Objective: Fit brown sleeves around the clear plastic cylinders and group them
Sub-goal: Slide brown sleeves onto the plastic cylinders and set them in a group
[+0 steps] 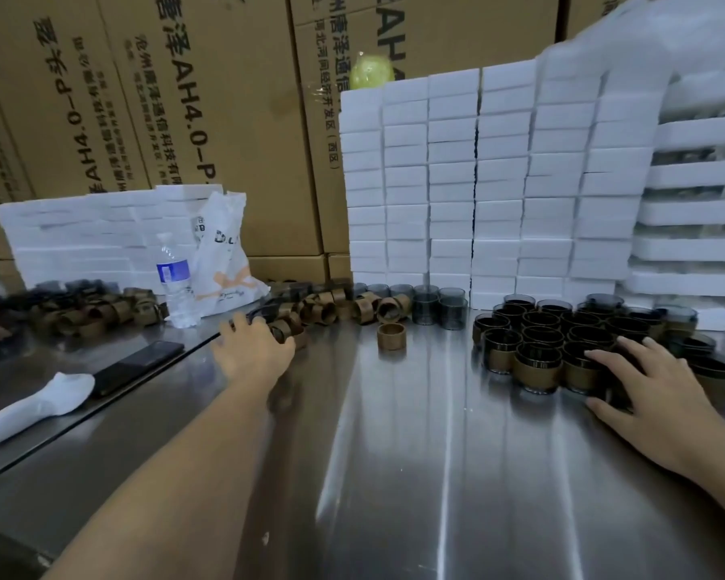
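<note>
A cluster of sleeved cylinders point(540, 341), dark-rimmed with brown bands, stands at the right of the steel table point(394, 454). My right hand point(641, 391) rests on the near edge of that cluster, fingers spread over a sleeved cylinder point(582, 370). My left hand point(254, 349) reaches far to the left-middle and touches the heap of loose brown sleeves point(310, 313); whether it holds one is hidden. One brown sleeve point(391, 336) stands alone in the middle. Several bare clear cylinders point(438, 307) are stacked behind it.
Tall stacks of white boxes point(478, 182) fill the back right, cardboard cartons point(185, 98) the back left. A water bottle point(174, 282), a plastic bag point(222, 253), a black phone point(139, 366) and a white wrapped item point(38, 408) lie at left. More sleeves point(97, 307) lie far left.
</note>
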The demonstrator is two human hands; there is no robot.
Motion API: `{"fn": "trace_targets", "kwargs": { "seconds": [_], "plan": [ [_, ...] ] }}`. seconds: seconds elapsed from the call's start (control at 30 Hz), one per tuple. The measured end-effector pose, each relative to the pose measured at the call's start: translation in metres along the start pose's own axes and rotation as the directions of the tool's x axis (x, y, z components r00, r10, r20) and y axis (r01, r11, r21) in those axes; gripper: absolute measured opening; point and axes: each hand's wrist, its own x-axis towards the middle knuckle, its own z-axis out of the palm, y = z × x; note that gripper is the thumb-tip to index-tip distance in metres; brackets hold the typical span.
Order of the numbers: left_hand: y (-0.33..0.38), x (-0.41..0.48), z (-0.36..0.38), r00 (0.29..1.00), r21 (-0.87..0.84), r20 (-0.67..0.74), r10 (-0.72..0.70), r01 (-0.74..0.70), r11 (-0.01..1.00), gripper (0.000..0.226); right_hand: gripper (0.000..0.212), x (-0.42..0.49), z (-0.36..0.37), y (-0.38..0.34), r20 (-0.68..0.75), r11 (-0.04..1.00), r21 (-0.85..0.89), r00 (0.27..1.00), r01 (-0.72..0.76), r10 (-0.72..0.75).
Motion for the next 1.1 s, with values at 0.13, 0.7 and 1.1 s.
{"fn": "trace_targets", "kwargs": {
  "seconds": [0.13, 0.7, 1.1],
  "plan": [
    [0.005, 0.000, 0.003, 0.993, -0.278, 0.097, -0.069, 0.093, 0.956, 0.071, 0.073, -0.001, -0.001, -0.002, 0.000, 1.000, 0.015, 1.000, -0.017, 0.017],
    [0.186, -0.135, -0.010, 0.850, -0.852, -0.313, 0.424, -0.449, 0.269, 0.066, 0.061, -0.011, -0.035, -0.041, -0.157, 0.993, 0.065, 0.984, 0.097, -0.086],
    [0.190, -0.183, -0.049, 0.751, -0.841, -0.526, 0.399, -0.530, -0.110, 0.066, 0.055, -0.024, -0.046, -0.095, -0.539, 0.891, 0.270, 0.824, 0.365, -0.174]
  ]
}}
